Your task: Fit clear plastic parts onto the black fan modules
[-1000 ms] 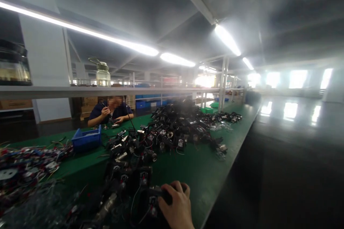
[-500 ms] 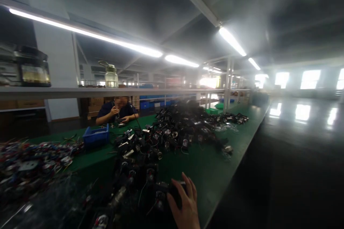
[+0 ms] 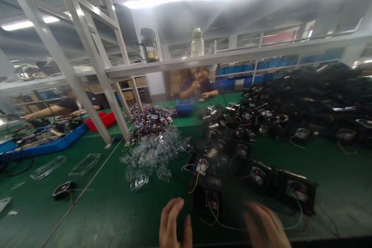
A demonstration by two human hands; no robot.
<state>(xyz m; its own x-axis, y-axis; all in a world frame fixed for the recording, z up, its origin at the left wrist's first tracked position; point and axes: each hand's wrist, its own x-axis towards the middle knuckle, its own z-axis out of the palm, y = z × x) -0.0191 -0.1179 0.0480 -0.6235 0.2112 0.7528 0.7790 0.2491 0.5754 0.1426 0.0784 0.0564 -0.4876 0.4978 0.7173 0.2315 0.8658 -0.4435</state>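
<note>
Both hands are hovering at the near edge of the green bench (image 3: 87,217), the left hand (image 3: 174,224) with fingers loosely spread and the right hand (image 3: 266,226) open but blurred, either side of a black wired module (image 3: 209,201) lying just beyond the fingertips, neither touching it. A blue bin (image 3: 185,107) is sitting far across the bench, contents too small to tell, and a blue tray (image 3: 43,147) at left is holding wired parts. Clear plastic covers (image 3: 152,155) and a heap of black modules (image 3: 305,97) are lying under a white shelf frame (image 3: 95,62), with two other people working opposite.
</note>
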